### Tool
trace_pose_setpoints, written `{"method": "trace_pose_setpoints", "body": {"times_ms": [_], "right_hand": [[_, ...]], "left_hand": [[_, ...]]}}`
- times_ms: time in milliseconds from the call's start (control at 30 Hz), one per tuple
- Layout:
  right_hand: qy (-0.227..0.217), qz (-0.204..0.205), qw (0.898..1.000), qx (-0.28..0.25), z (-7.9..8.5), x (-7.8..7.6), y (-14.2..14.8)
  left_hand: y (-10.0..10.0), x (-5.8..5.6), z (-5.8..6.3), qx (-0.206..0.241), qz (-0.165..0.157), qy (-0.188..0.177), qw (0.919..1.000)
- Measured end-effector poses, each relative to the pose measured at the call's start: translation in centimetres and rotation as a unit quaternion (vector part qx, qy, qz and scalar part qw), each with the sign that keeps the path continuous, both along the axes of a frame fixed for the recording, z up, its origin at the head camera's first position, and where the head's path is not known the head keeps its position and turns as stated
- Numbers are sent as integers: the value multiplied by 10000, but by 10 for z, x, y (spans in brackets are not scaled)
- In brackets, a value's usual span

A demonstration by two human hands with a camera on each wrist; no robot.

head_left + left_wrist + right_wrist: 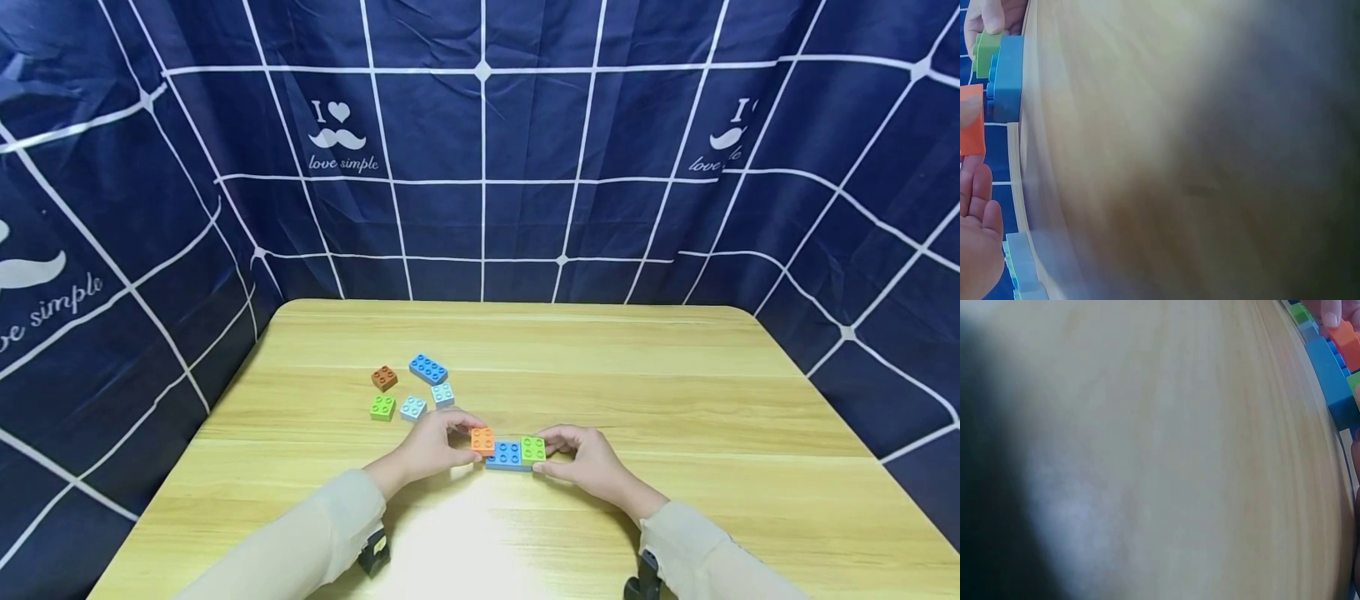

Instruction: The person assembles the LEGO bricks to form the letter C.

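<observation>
Between thumb and fingers, my left hand (431,442) pinches a square orange building brick (482,441). The orange brick hangs just above the left end of a long blue brick (506,455), partly past its edge; in the left wrist view the orange brick (971,122) is close over the studs of the blue brick (1009,78). A square lime-green brick (533,449) sits on the blue brick's right end. My right hand (592,462) grips that end, thumb in front and fingers behind, at the green brick.
Loose bricks lie on the wooden table (600,358) beyond my left hand: a brown one (385,378), a long blue one (428,369), a green one (382,407) and two light-blue ones, one nearer (413,407). Dark blue gridded cloth (435,217) surrounds the table's back and sides.
</observation>
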State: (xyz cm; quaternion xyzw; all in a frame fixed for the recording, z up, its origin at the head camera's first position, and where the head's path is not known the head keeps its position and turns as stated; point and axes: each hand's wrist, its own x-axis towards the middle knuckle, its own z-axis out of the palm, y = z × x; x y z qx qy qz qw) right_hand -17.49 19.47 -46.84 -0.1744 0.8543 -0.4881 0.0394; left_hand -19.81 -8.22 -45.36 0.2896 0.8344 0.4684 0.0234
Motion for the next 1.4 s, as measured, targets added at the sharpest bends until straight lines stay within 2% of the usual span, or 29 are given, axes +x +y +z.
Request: {"method": "trace_pose_setpoints", "body": {"times_ms": [533,933,1400], "right_hand": [[103,94,9999,-84,1,0,0],[71,109,9999,-108,1,1,0],[112,115,9998,-90,-1,0,1]], "left_hand": [[4,2,4,-353,-64,160,9992],[4,0,5,-241,-126,77,9996],[10,-2,11,-749,-108,200,9969]]}}
